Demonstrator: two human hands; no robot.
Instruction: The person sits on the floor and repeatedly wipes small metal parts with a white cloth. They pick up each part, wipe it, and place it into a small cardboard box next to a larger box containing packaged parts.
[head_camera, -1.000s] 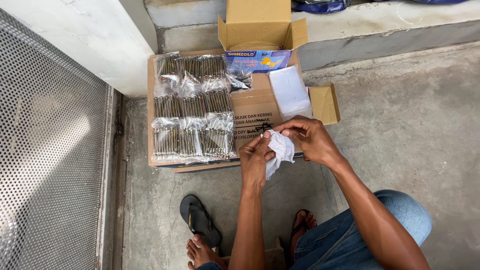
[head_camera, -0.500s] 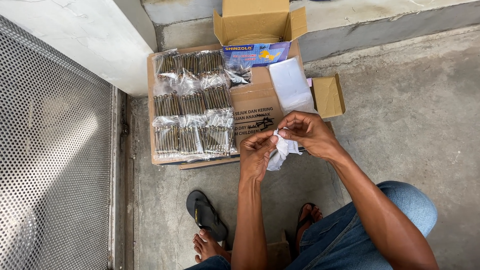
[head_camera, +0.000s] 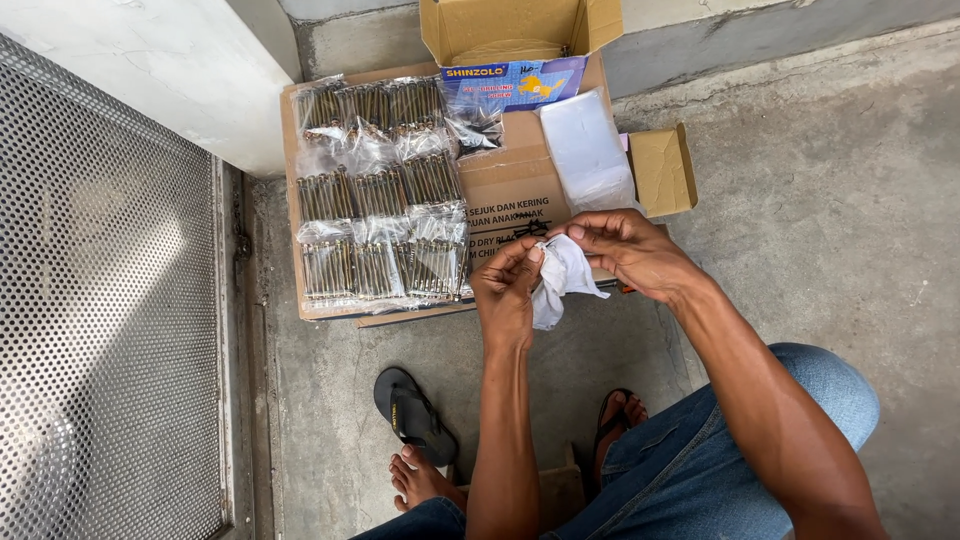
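Observation:
Both hands hold a small clear plastic bag (head_camera: 560, 282) over the near edge of a flattened cardboard sheet (head_camera: 515, 190). My left hand (head_camera: 507, 288) pinches the bag's left side, and my right hand (head_camera: 625, 250) pinches its top at the mouth. Several clear packets of long screws (head_camera: 378, 190) lie in rows on the left part of the cardboard. A stack of empty clear bags (head_camera: 587, 150) lies on the cardboard to the right of them. I cannot tell what is inside the held bag.
An open cardboard box (head_camera: 520, 30) stands at the back, a small brown box (head_camera: 660, 170) at the right. A perforated metal panel (head_camera: 100, 330) fills the left. A black sandal (head_camera: 410, 412) and my bare foot (head_camera: 420, 480) rest on the concrete floor.
The hands stay together on the bag with small finger shifts. The view has shifted slightly, so the cardboard sits a little higher in the frame.

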